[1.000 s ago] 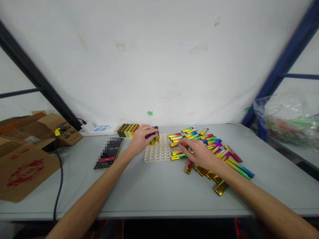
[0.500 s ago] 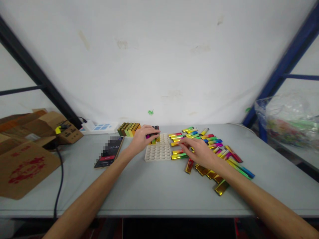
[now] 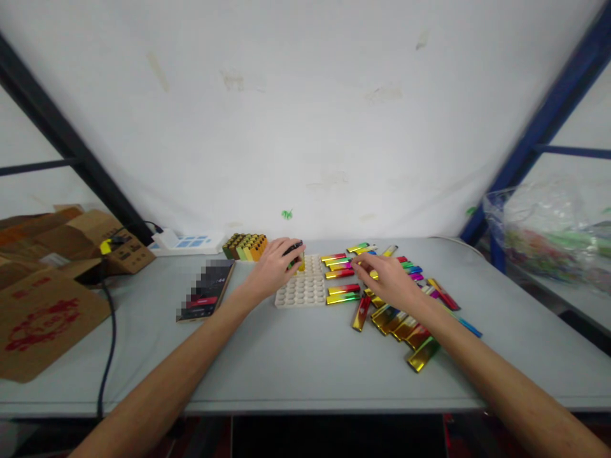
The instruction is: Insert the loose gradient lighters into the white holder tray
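My left hand [image 3: 273, 267] is closed round one or more upright, black-topped shiny sticks [image 3: 301, 262] at the far left of a white tray [image 3: 300, 294] with rows of round hollows. Its fingers hide most of them. My right hand [image 3: 384, 278] is over a spread of flat, metallic sticks [image 3: 340, 274] in gold, red, green, blue and purple. Its fingertips are pinched together near the sticks' ends; what is between them, if anything, is hidden. More sticks [image 3: 422, 354] lie under and in front of the right wrist.
Left of the tray stands a block of upright gold and yellow sticks [image 3: 245, 247]. A phone [image 3: 207, 289], a white power strip [image 3: 191, 245] and cardboard boxes [image 3: 57, 318] with a black cable [image 3: 112, 331] are farther left. A clear plastic bag [image 3: 548, 235] is at the right.
My right hand has moved slightly to the right over the sticks. The left hand has shifted a little at the tray, with fewer stick tops showing beside its fingers. The view has shifted slightly.
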Tool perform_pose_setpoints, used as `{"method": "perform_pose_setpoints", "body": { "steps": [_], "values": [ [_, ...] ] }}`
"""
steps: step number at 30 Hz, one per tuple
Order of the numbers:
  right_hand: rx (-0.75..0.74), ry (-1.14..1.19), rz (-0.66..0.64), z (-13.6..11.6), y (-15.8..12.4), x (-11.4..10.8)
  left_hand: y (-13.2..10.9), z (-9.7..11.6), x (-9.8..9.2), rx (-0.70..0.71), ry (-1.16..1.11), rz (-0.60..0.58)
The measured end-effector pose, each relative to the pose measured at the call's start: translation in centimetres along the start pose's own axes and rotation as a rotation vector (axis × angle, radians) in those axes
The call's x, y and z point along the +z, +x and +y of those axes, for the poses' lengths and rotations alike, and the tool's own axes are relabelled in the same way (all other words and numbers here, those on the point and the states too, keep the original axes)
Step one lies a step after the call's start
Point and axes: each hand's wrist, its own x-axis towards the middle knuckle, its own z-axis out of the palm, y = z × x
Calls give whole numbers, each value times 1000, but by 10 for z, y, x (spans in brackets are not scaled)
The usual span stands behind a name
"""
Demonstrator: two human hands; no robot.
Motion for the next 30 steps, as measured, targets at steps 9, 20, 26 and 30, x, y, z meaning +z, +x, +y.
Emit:
{"method": "perform_pose_setpoints", "body": {
  "steps": [9, 20, 26, 30],
  "values": [
    [-45, -155, 3, 40, -1, 4, 3, 21, -6, -80, -89, 102],
    [90, -266, 110, 63, 0, -31, 5, 38, -15, -25, -293, 200],
    [122, -268, 114, 64, -1, -35, 5, 36, -14, -14, -367, 184],
    [123, -228, 88, 64, 0, -38, 5, 34, -12, 15, -345, 214]
  ]
}}
